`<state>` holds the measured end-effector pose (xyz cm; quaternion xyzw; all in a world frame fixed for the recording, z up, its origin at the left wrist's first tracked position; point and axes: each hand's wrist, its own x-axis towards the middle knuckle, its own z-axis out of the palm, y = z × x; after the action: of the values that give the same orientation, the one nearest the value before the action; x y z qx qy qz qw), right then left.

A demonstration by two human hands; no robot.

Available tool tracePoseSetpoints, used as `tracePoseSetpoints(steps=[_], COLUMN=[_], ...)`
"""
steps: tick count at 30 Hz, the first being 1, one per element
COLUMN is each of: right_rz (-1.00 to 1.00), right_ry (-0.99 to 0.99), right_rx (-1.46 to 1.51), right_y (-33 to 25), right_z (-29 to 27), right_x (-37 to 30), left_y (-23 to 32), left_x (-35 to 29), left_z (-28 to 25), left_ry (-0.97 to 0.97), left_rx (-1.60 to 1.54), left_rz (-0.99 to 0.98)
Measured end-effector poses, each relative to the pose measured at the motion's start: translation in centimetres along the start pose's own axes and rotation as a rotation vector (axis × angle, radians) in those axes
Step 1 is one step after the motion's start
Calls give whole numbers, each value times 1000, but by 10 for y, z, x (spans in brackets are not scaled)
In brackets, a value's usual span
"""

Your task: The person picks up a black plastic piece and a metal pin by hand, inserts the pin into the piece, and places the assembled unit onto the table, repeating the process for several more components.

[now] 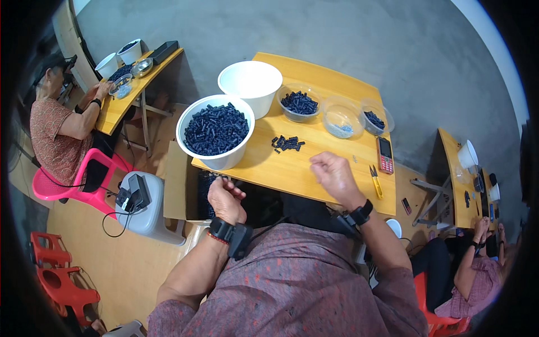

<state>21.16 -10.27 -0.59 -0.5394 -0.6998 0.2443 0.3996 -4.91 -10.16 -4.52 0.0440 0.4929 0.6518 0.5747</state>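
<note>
My left hand (pixel 227 200) hangs at the table's near edge, beside an open cardboard box (pixel 177 185) with dark pieces inside. Its fingers are curled in, and anything within them is hidden. Over the front of the yellow table, my right hand (pixel 332 175) is slightly blurred, its fingers bent and drawn together; I cannot make out anything in them. Beyond it lies a small heap of short black ribbed pieces (pixel 288 144). A white bucket (pixel 184 133) at the table's left is heaped with such pieces. Yellow-handled snips (pixel 377 182) lie right of my right hand.
An empty-looking white bucket (pixel 250 78) stands behind the full one. Clear bowls hold black pieces (pixel 300 103), small pale bits (pixel 340 130) and more black pieces (pixel 374 119). A red keypad phone (pixel 385 155) lies at the right edge. Other people work at side tables.
</note>
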Motion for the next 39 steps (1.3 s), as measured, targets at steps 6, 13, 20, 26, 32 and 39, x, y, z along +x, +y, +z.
tracePoseSetpoints(steps=[6,13,20,26,32,39], right_rz=[67,-96,-146,-147,-158,-95], right_ry=[60,-10,-66,-169,-83,-127], right_rx=[-100,-309,-460,-481,-173,72], right_y=[7,3,-4,-18,-28,-45], right_z=[-4,15,14,13,13,24], right_x=[27,51,48,28,4,-12], left_y=[14,11,0,-12,-18,-15], left_x=[45,48,28,-4,-33,-40], left_z=[-15,-16,-14,-5,2,4], left_ry=[211,201,180,3,-334,-679], left_rx=[-37,-39,11,13,234,329], left_rz=[31,7,-55,-156,-238,-199])
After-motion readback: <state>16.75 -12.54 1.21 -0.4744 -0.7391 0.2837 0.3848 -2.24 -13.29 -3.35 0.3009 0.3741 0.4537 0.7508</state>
